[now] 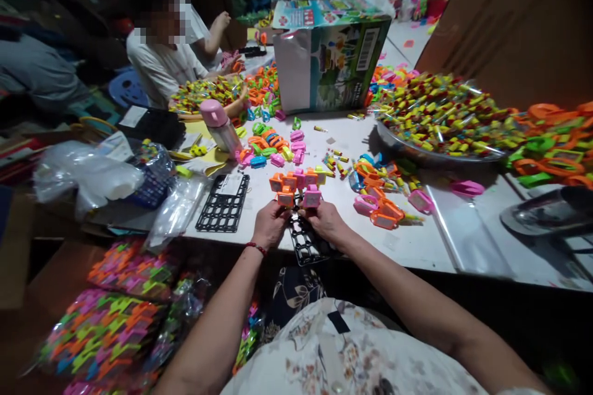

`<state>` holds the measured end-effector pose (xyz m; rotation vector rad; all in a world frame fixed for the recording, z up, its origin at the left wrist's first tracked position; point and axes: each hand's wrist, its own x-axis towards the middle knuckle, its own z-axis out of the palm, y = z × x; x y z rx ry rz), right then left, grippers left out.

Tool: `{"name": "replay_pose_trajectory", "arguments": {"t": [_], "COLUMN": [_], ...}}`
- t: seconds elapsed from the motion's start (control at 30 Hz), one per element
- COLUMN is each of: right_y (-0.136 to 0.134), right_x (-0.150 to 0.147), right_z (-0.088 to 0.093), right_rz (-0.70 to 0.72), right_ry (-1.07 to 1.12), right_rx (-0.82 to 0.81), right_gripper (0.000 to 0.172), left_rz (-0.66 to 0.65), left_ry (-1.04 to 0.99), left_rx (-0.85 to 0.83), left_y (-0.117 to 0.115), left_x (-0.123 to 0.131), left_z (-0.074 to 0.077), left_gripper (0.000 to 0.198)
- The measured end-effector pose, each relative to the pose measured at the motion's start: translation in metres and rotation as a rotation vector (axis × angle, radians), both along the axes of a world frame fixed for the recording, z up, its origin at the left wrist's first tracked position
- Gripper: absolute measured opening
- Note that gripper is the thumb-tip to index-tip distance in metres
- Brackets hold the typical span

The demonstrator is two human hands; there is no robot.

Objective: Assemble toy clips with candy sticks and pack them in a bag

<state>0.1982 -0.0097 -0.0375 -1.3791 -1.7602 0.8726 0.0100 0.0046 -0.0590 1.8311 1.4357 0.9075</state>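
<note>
A black grid tray (303,245) lies at the table's front edge, its far holes filled with several orange and pink toy watches. My left hand (272,223) is closed, its fingertips pinching an orange toy watch (285,199) at the tray's left side. Across from it, my right hand (327,222) is closed at the base of a pink toy watch (311,197). The fingers partly hide both grips. To the left lies a second black grid tray (223,210) with bare holes. Loose toy watches (386,213) and small yellow candy tubes (336,163) lie beyond and to the right.
A metal basin (430,151) heaped with yellow tubes stands at the right. A printed carton (331,68) and a pink-lidded bottle (222,126) stand farther back. Clear plastic bags (467,228) lie at the right. A person in white (155,65) sits at the far left.
</note>
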Motion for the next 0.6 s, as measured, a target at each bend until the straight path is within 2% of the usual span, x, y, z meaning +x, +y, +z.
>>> {"name": "replay_pose_trajectory", "arguments": {"t": [0.1,0.2,0.43,0.6], "right_y": [0.016,0.02,0.029,0.033], "right_x": [-0.012,-0.01,-0.001,-0.003], "right_z": [-0.008,-0.011,-0.005,-0.002], "right_rz": [0.03,0.058,0.174,0.181], "right_ry": [-0.027,-0.081,-0.177,-0.199], "right_rx": [0.019,0.038,0.046,0.032], "right_gripper": [0.014,0.016,0.019,0.019], "left_rz": [-0.014,-0.008,-0.004,-0.009], "left_ry": [0.026,0.054,0.114,0.136], "left_rx": [0.012,0.02,0.021,0.025], "left_y": [-0.001,-0.002,-0.004,-0.005], "left_x": [0.0,0.002,0.003,0.002], "left_z": [0.0,0.002,0.005,0.006], "left_gripper": [0.018,0.018,0.017,0.019]}}
